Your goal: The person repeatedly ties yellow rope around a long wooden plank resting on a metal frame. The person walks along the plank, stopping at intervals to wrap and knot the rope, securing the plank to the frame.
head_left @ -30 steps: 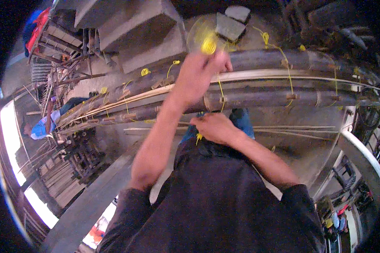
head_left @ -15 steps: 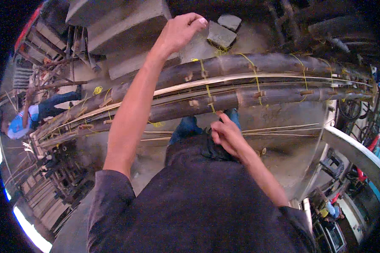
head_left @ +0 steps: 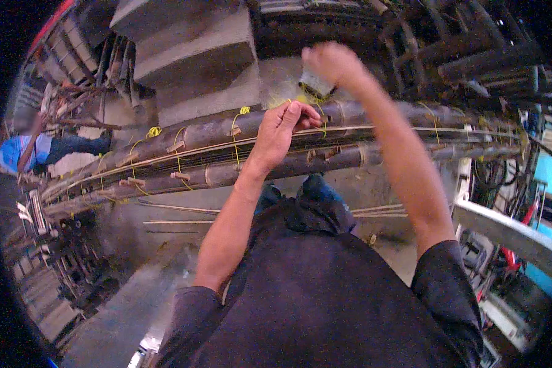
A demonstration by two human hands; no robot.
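Note:
Two long dark bamboo poles [head_left: 196, 134] run side by side across the view, with thin pale bamboo strips [head_left: 214, 147] lying lengthwise between them. Yellow cord [head_left: 324, 130] loops around the poles at several spots, next to short wooden pegs [head_left: 233, 132]. My left hand [head_left: 279, 134] is over the far pole, thumb and fingers curled together at the cord; what lies inside its grip is partly hidden. Beyond the poles, my right hand [head_left: 334, 63] is raised and blurred by motion, so its grip does not show.
Concrete steps [head_left: 196, 49] rise at the far left of centre. Another person [head_left: 27, 150] in blue is at the left end of the poles. A grey block [head_left: 316, 83] sits past the far pole. A white beam [head_left: 509, 228] stands at right, and loose strips [head_left: 184, 222] lie on the floor.
My left hand has come down from beyond the poles onto the far pole. My right hand has risen from near my waist to beyond the poles. The view has shifted.

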